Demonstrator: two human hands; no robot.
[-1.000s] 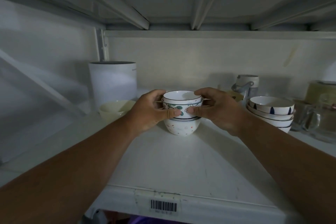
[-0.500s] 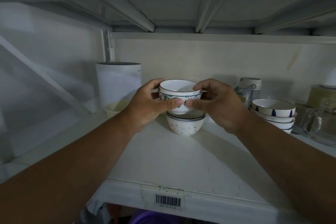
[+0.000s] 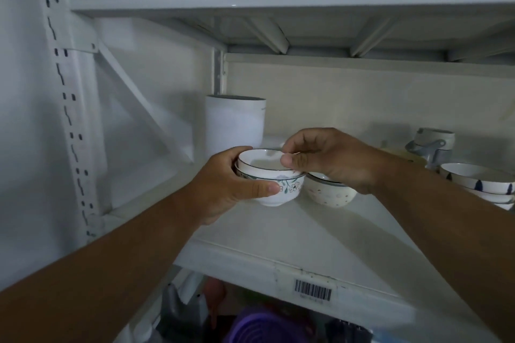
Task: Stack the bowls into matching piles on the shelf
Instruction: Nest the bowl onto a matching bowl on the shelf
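Note:
Two nested white bowls with a green floral pattern (image 3: pixel 289 189) are held just above the white shelf (image 3: pixel 278 234), left of a speckled cream bowl (image 3: pixel 328 193) that stands on the shelf. My left hand (image 3: pixel 223 186) wraps the floral bowls from the left side. My right hand (image 3: pixel 334 159) pinches the rim of the top floral bowl between thumb and fingers. A pile of white bowls with dark blue marks (image 3: pixel 479 184) sits at the right edge.
A tall white cylinder container (image 3: pixel 235 122) stands at the back left. A grey-handled jar (image 3: pixel 432 145) is at the back right. The shelf's upright post (image 3: pixel 69 108) and diagonal brace (image 3: pixel 145 103) are on the left. A barcode label (image 3: pixel 312 289) marks the front edge.
Both hands lifted the two floral bowls off the speckled bowl and carried them left and down beside it. My view swung right, so the shelf post now shows.

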